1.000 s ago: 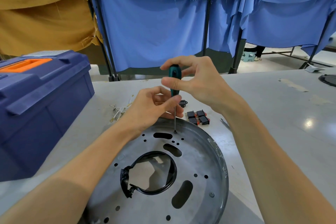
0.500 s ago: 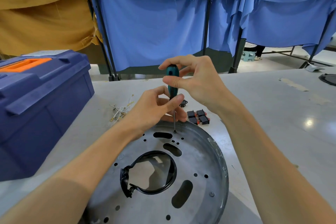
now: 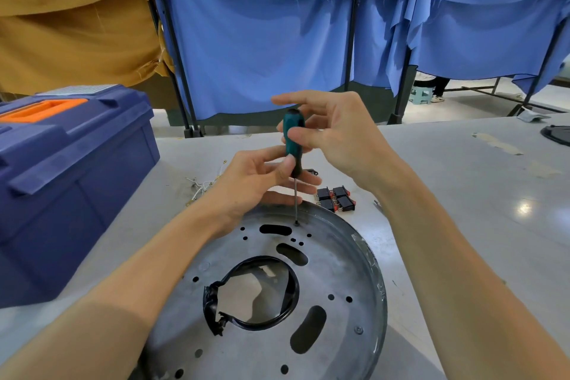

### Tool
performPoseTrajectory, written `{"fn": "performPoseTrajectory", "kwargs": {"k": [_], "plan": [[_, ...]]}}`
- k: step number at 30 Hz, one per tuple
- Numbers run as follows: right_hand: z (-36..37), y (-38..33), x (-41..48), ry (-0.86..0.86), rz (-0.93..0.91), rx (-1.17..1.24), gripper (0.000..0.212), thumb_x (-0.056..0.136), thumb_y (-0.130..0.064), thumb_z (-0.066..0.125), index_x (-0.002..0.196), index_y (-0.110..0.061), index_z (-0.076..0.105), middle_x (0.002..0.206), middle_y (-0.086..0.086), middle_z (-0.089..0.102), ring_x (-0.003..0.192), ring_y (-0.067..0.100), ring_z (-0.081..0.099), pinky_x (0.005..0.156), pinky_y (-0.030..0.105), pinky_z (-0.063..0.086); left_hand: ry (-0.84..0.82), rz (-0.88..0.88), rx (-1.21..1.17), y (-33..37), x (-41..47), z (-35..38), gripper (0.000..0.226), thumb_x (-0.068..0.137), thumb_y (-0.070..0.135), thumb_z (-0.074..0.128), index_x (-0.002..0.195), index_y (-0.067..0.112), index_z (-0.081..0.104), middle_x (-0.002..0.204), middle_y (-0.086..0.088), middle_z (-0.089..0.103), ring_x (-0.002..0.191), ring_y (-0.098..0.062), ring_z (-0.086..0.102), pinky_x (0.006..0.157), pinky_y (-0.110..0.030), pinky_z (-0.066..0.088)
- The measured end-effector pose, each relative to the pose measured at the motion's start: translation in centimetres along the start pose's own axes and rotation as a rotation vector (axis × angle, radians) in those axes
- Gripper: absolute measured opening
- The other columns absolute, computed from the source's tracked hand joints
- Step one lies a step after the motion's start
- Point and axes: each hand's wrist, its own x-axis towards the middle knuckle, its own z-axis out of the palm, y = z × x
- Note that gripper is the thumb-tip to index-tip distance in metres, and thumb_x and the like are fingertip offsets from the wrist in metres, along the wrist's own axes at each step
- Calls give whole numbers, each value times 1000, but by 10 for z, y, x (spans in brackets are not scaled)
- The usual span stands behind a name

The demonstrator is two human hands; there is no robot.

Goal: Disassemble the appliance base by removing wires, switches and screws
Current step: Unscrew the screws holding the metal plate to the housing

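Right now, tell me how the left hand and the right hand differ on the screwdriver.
The left hand pinches the screwdriver low, at the dark foot of its handle; the right hand holds the green handle higher up. The left hand lies low by the far rim of the metal base; the right hand is up clear of it. Both hold the same upright screwdriver, its tip at a screw on the base.

Toolbox (image 3: pixel 71 176) left of base (image 3: pixel 339 271)
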Motion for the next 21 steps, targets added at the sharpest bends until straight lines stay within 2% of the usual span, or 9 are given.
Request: {"fn": "performPoseTrajectory", "kwargs": {"k": [2, 3, 6, 8, 10, 12, 15, 18, 21], "plan": [[-3, 2, 0, -27, 21, 73, 35, 90, 10, 56, 116, -11, 68, 100, 12, 71, 84, 18, 72, 81, 28, 59, 15, -14, 5, -1, 0, -1, 30, 89, 29, 55, 111, 12, 65, 96, -14, 75, 93, -30, 73, 80, -39, 60], [-3, 2, 0, -34, 27, 86, 30, 91, 8, 56, 113, -9, 69, 101, 12, 72, 86, 18, 72, 84, 27, 58, 36, -19, 7, -2, 1, 0, 29, 88, 28, 56, 107, 8, 66, 93, -15, 76, 91, -30, 73, 77, -37, 61], [0, 0, -2, -18, 2, 15, 15, 87, -19, 72, 102, -18, 73, 102, 7, 71, 83, 12, 66, 80, 11, 51, 86, -8, 12, -3, 2, 1, 17, 82, 25, 67, 90, 10, 70, 86, -18, 75, 85, -33, 74, 71, -34, 60], [1, -1, -2, 4, -25, -16, 18, 82, -24, 77, 100, -23, 74, 99, 7, 70, 80, 16, 63, 79, 14, 51, 96, 7, 19, -3, 2, 0, 9, 78, 25, 74, 78, 17, 70, 85, -19, 75, 83, -35, 74, 72, -37, 61], [1, -1, -1, 18, -27, -27, 27, 83, -17, 75, 109, -25, 73, 98, 7, 71, 78, 13, 63, 78, 16, 52, 74, 12, 17, -3, 2, -1, 17, 80, 28, 70, 90, 15, 69, 89, -17, 75, 85, -34, 74, 74, -39, 61], [1, -1, 0, 7, -4, 13, 33, 86, -5, 70, 116, -19, 70, 99, 9, 71, 80, 13, 68, 76, 16, 55, 38, 8, 2, -2, 2, 0, 27, 86, 31, 62, 107, 15, 66, 93, -15, 75, 89, -33, 73, 78, -40, 61], [1, 0, 0, -24, 22, 62, 26, 90, 5, 60, 110, -10, 70, 101, 9, 73, 88, 18, 71, 86, 28, 57, 34, -3, -6, -2, 1, 2, 28, 86, 28, 60, 104, 9, 66, 88, -13, 75, 86, -31, 74, 77, -36, 61], [2, -2, -1, -15, -4, 11, 15, 89, -14, 70, 103, -17, 73, 102, 8, 71, 84, 19, 67, 85, 21, 54, 76, -7, 24, -2, 1, 3, 31, 80, 29, 67, 97, 3, 64, 82, -14, 75, 83, -30, 74, 72, -33, 60], [3, -2, -1, 5, -34, -39, 20, 84, -23, 76, 104, -22, 75, 97, 11, 70, 78, 20, 61, 78, 22, 52, 91, -4, 51, -2, 0, 3, 33, 79, 31, 71, 93, 3, 64, 83, -16, 75, 81, -32, 74, 74, -36, 61]]}}
